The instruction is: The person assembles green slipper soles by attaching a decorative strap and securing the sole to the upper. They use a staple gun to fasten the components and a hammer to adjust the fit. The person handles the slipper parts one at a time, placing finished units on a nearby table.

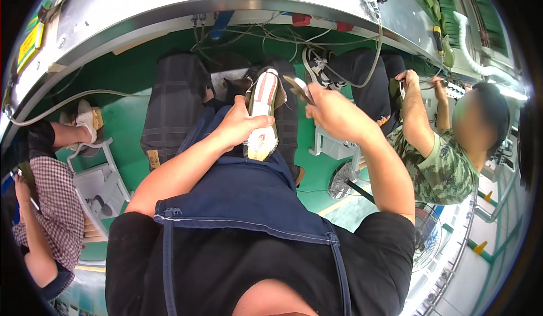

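An unfinished shoe (262, 138) rests in my lap over the navy apron (249, 183), its pale underside facing up and its toe pointing away from me. A reddish strip runs along the far part of that underside, and dark green upper material shows at the edges. My left hand (244, 125) is closed around its left side, thumb across the middle of the sole. Just right of the shoe, my right hand (339, 112) is closed on a small hand tool (300, 89) with a flat end. The tool's end is near the shoe's right edge; its exact kind is unclear.
A metal workbench edge (226, 6) curves across the front, with loose cables (283, 35) below it. A co-worker in a camouflage shirt (421, 166) sits close on the right. Another in checked clothing (56, 203) is at the left, beside a white chair (96, 183). A fan (428, 231) stands behind right.
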### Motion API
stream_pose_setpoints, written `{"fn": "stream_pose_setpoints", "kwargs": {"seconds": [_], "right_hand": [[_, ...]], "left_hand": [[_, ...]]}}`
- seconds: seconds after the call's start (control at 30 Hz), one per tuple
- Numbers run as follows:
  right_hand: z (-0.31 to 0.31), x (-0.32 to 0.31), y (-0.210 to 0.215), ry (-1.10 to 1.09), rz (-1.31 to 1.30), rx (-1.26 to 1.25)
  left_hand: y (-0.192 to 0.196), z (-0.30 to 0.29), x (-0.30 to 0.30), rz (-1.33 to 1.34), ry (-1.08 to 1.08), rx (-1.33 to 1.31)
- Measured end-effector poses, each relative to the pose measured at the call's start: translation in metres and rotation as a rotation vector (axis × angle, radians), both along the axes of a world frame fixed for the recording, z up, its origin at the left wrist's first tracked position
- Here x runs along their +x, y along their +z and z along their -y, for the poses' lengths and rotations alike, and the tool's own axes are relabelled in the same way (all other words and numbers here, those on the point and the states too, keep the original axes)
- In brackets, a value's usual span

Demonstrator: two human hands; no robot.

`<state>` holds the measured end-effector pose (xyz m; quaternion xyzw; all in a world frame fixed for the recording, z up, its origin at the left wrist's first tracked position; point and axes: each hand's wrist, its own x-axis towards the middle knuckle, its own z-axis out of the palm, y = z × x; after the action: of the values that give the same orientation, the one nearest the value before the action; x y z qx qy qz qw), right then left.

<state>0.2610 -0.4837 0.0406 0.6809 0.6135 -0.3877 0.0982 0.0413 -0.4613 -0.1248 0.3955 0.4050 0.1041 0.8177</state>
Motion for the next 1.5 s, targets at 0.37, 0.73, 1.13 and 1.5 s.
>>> {"fn": "stream_pose_setpoints", "kwargs": {"seconds": [0.37,0.73,1.13,1.5], "right_hand": [[0.033,-0.009,-0.005,0.093,0.188,-0.165],[0.001,0.003,0.0,0.137,0.141,-0.287],[-0.024,-0.025,0.031,0.217,0.172,-0.482],[-0.02,-0.055,0.043,0.443,0.208,-0.41]], "left_hand": [[-0.007,0.0,-0.002,0.078,0.012,0.003],[0.005,0.001,-0.006,0.02,-0.006,0.015],[0.01,0.013,-0.016,0.02,-0.007,0.098],[0.023,0.03,-0.038,0.036,-0.03,0.156]]}}
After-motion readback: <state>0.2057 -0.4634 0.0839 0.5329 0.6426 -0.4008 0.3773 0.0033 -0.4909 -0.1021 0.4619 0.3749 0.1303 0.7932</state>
